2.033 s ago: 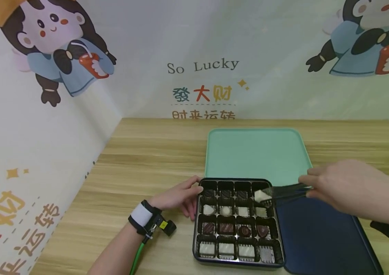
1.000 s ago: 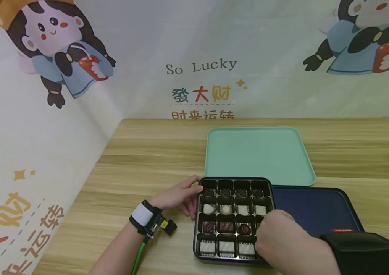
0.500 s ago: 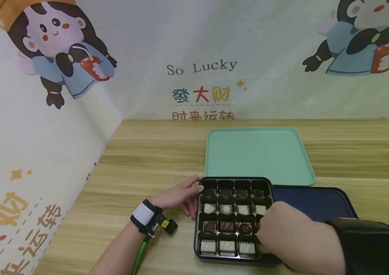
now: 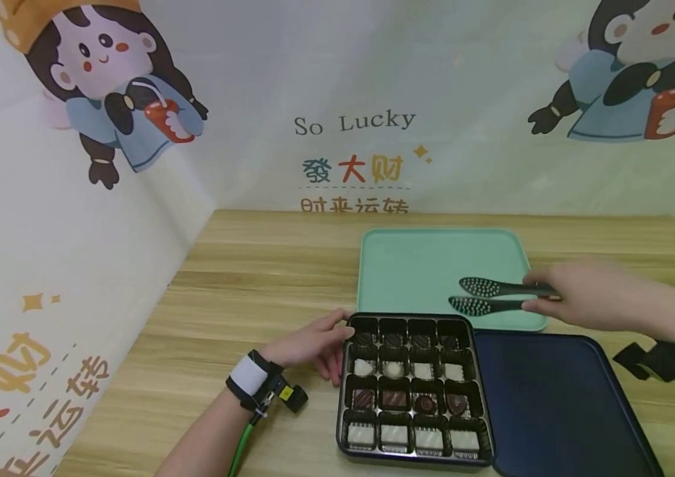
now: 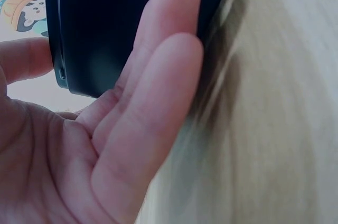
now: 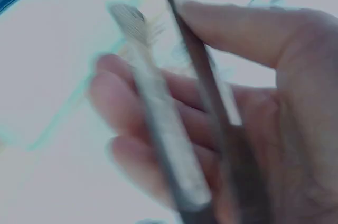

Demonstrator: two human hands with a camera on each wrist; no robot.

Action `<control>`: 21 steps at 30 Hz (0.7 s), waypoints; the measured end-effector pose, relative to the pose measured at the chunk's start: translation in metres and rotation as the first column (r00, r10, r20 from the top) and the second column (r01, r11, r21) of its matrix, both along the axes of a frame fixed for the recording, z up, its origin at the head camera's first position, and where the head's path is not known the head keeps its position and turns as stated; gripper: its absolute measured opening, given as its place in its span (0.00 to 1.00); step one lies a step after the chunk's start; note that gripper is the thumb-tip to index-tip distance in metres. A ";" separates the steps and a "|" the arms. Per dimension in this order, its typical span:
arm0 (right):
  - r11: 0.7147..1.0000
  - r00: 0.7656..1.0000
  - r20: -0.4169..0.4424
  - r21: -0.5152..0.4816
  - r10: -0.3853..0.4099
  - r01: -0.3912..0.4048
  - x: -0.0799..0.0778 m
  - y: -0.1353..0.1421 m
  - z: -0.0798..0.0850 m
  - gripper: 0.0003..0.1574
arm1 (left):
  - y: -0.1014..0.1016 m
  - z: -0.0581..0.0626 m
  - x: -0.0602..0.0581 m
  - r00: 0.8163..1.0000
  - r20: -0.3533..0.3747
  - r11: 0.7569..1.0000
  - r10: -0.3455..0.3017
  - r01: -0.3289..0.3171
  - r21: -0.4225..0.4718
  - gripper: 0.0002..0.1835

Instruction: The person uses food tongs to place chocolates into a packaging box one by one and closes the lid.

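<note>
My left hand (image 4: 307, 341) rests at the far left corner of a dark box of chocolates (image 4: 489, 434), thumb at the rim and fingers along its side wall. In the left wrist view, nearly straight fingers (image 5: 153, 113) lie against the black box wall (image 5: 95, 39). Rows of white and dark chocolates sit in the compartments, with a white chocolate (image 4: 464, 440) in the near right one. My right hand (image 4: 593, 295) holds black tongs (image 4: 495, 305) above the green tray (image 4: 409, 265). Their dotted tips are spread, nothing between them; the right wrist view is blurred.
A dark blue lid-like panel (image 4: 558, 397) lies right of the box. The green tray lies behind both. Wooden tabletop (image 4: 242, 278) stretches to the left, up to a printed cloth backdrop (image 4: 254, 152). A green cable (image 4: 240, 450) runs from the left wrist camera.
The tongs held a white chocolate over the box's far right compartment. The right hand came down to the near right compartment, where the chocolate now sits, then lifted back over the green tray. Left hand stayed.
</note>
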State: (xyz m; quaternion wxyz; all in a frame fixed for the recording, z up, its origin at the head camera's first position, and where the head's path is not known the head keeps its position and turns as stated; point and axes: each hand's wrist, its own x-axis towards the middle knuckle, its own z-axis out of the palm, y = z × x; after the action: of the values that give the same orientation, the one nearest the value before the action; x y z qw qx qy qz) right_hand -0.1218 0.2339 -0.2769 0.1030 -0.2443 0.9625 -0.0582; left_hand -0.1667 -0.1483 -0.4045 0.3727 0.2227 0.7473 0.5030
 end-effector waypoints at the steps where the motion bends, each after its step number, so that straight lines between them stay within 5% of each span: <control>1: 0.999 0.999 -0.029 -0.026 -0.022 0.021 -0.007 0.006 -0.008 0.23 | 0.000 0.000 0.000 1.000 0.001 1.000 0.001 -0.001 -0.001 0.22; 11: 0.997 0.972 -0.224 -0.044 -0.072 0.063 -0.051 0.037 -0.094 0.22 | -0.001 0.000 0.000 1.000 0.002 1.000 0.007 -0.007 -0.011 0.22; 21: 0.989 0.964 -0.227 0.020 -0.137 0.145 -0.058 0.044 -0.109 0.26 | -0.001 -0.002 -0.002 1.000 0.000 1.000 0.004 -0.004 -0.007 0.22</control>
State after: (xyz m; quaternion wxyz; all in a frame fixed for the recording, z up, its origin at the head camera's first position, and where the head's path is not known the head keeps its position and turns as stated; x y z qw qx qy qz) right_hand -0.1793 0.2780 -0.3861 -0.0068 -0.1784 0.9837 -0.0197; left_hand -0.1683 -0.1493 -0.4069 0.3725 0.2201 0.7494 0.5012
